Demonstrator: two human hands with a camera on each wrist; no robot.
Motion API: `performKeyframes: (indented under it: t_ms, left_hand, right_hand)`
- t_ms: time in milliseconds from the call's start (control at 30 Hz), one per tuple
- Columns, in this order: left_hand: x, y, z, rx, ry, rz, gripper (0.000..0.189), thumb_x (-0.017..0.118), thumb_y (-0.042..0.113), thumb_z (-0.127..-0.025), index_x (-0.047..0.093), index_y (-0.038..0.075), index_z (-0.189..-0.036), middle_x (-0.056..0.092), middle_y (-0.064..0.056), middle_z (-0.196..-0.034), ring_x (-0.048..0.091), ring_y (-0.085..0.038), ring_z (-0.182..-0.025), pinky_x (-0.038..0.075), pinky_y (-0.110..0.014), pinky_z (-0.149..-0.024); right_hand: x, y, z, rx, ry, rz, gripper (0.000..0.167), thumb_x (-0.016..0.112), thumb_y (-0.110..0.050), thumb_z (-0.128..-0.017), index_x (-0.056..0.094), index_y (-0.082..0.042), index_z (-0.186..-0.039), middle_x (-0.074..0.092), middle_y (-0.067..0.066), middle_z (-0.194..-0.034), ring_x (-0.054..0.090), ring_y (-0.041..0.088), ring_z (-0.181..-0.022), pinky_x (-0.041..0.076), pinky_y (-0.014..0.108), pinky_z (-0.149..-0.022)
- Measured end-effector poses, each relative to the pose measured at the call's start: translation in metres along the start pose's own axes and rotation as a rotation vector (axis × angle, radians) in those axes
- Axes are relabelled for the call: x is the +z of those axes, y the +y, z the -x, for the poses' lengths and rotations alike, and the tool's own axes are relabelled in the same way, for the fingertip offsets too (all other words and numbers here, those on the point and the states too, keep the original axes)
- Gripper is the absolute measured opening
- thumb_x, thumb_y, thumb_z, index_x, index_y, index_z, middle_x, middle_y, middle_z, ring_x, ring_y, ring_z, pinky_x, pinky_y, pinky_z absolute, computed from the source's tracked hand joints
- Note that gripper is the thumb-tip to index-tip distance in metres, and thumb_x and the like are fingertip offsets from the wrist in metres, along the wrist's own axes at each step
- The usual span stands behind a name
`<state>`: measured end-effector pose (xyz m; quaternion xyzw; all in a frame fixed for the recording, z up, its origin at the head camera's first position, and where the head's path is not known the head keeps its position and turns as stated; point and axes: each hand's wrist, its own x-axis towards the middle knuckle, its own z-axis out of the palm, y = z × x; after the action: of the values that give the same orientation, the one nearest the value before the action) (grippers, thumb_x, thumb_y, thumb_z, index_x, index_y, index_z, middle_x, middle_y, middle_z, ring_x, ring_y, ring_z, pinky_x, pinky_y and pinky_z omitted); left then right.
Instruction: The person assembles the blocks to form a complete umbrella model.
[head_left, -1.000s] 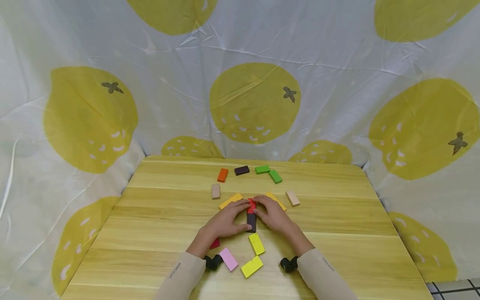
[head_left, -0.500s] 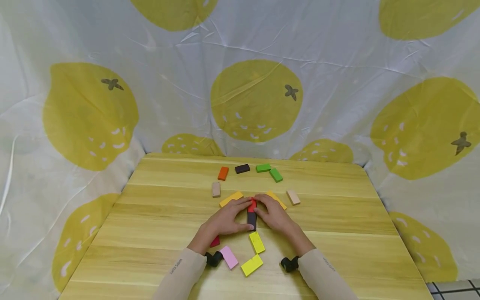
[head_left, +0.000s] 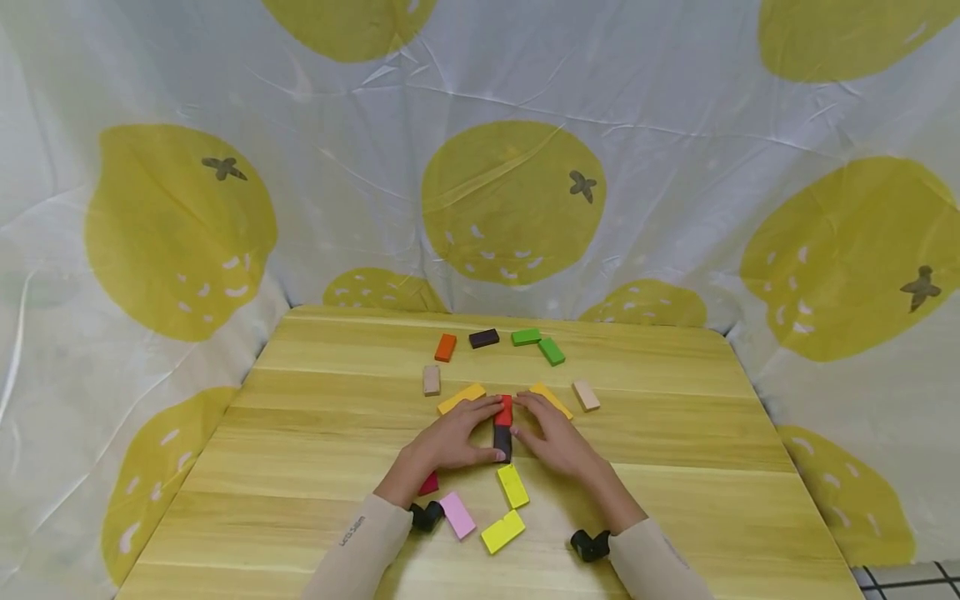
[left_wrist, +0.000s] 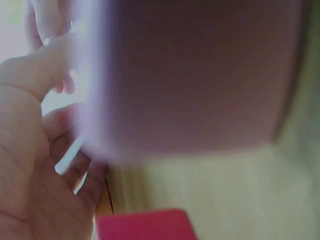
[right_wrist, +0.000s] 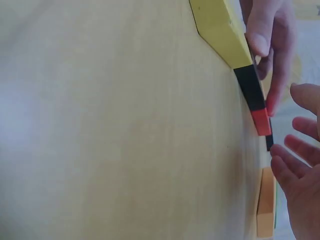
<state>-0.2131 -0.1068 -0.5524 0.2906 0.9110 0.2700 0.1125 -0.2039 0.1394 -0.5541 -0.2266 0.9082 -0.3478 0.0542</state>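
A red block (head_left: 504, 411) and a black block (head_left: 502, 444) lie end to end in the middle of the wooden table. From their left side my left hand (head_left: 452, 437) reaches in, its thumb touching the black block and its fingertips at the red one. My right hand (head_left: 557, 435) is just right of the pair, fingers loosely bent and slightly apart from the blocks; the right wrist view shows a gap and nothing in its grasp. A yellow block (head_left: 513, 486) sits directly in front of the black one.
Orange-yellow blocks (head_left: 462, 398) flank the red block on both sides. Behind lie an orange block (head_left: 446, 347), a dark block (head_left: 483, 338), green blocks (head_left: 526, 337) and tan blocks (head_left: 432, 380). Near my left wrist are a pink block (head_left: 457, 516) and a crimson block (head_left: 429, 483).
My right hand has drawn back a little to the right and toward me, its fingers coming off the red block. My left hand has stayed at the blocks.
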Motion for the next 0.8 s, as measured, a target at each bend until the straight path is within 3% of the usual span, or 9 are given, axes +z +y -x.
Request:
performKeyframes:
  t_ms: [267, 600, 800]
  left_hand:
    - [0.000, 0.002, 0.002, -0.031, -0.010, 0.002, 0.082, 0.073, 0.057, -0.091, 0.042, 0.023, -0.159, 0.037, 0.005, -0.167, 0.037, -0.026, -0.153, 0.037, -0.047, -0.122]
    - [-0.002, 0.004, 0.001, -0.036, -0.013, 0.016, 0.081, 0.073, 0.055, -0.091, 0.043, 0.022, -0.159, 0.037, 0.005, -0.167, 0.036, -0.026, -0.153, 0.037, -0.047, -0.122]
    - [-0.002, 0.004, 0.000, -0.033, -0.011, 0.017, 0.082, 0.074, 0.055, -0.090, 0.043, 0.022, -0.159, 0.038, 0.004, -0.166, 0.037, -0.027, -0.152, 0.038, -0.047, -0.122]
  right_hand:
    - [0.002, -0.003, 0.029, -0.011, 0.001, -0.014, 0.049, 0.067, -0.033, -0.101, 0.056, -0.019, -0.147, 0.049, -0.003, -0.155, 0.046, 0.023, -0.146, 0.041, 0.050, -0.119]
    - [0.006, -0.013, 0.055, -0.113, -0.081, 0.017, 0.039, 0.066, -0.032, -0.101, 0.064, -0.018, -0.137, 0.058, -0.005, -0.144, 0.055, 0.018, -0.136, 0.048, 0.047, -0.113]
    - [0.009, -0.019, 0.065, -0.082, -0.152, 0.050, 0.041, 0.064, -0.040, -0.102, 0.064, -0.022, -0.138, 0.056, -0.007, -0.145, 0.054, 0.018, -0.136, 0.047, 0.048, -0.114]
